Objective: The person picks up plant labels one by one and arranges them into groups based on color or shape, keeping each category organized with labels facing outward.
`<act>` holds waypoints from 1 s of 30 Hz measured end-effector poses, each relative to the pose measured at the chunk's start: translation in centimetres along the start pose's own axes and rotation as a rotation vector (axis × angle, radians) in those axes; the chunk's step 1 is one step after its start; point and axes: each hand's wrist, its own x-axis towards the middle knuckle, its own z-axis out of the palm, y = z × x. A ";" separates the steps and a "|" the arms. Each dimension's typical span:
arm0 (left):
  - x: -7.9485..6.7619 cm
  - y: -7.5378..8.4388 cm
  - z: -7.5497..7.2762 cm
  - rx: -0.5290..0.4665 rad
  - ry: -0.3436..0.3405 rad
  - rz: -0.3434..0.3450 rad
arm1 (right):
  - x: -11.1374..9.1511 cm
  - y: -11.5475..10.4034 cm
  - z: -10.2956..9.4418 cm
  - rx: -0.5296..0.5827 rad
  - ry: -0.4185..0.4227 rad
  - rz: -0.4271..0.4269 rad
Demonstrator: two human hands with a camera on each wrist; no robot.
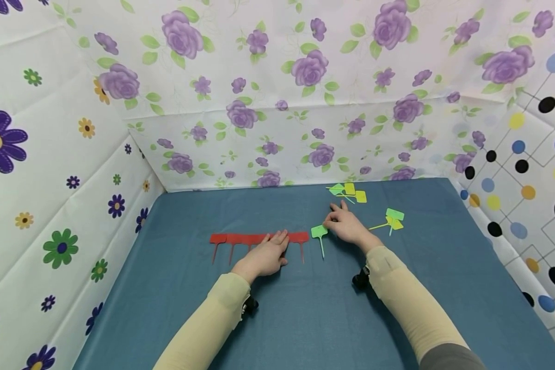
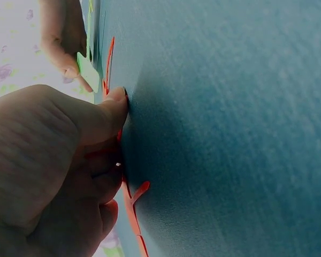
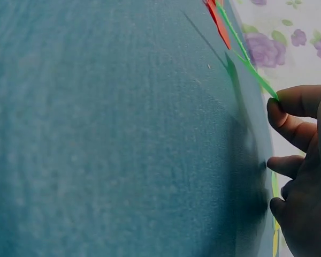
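Red T-shaped plant labels (image 1: 233, 238) lie side by side in a row on the blue cloth, stems toward me. My left hand (image 1: 264, 255) rests over the right part of that row, fingers extended, hiding some labels. In the left wrist view, its thumb (image 2: 115, 107) touches down beside a red stem (image 2: 111, 59). My right hand (image 1: 347, 225) pinches a green plant label (image 1: 319, 232) by its head's right edge, between thumb and index finger. That label stands just right of the row, stem toward me; in the right wrist view the green label (image 3: 257, 76) is tilted up off the cloth.
Green and yellow plant labels (image 1: 361, 196) lie in a loose pile near the back wall. Another small pile with a yellow label (image 1: 393, 222) sits right of my right hand. Flowered cloth walls (image 1: 282, 139) stand behind and left, a dotted one (image 1: 513, 185) at right.
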 end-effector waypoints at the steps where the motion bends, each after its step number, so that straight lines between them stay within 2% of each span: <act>1: 0.0 0.0 0.0 0.001 0.001 0.000 | 0.0 -0.1 0.0 -0.005 -0.001 -0.002; 17: -0.1 0.1 0.0 0.015 -0.001 0.000 | 0.2 0.6 0.9 -0.089 0.006 -0.049; 30: -0.3 0.3 -0.1 0.002 0.008 0.002 | 0.2 0.9 1.2 -0.123 -0.009 -0.042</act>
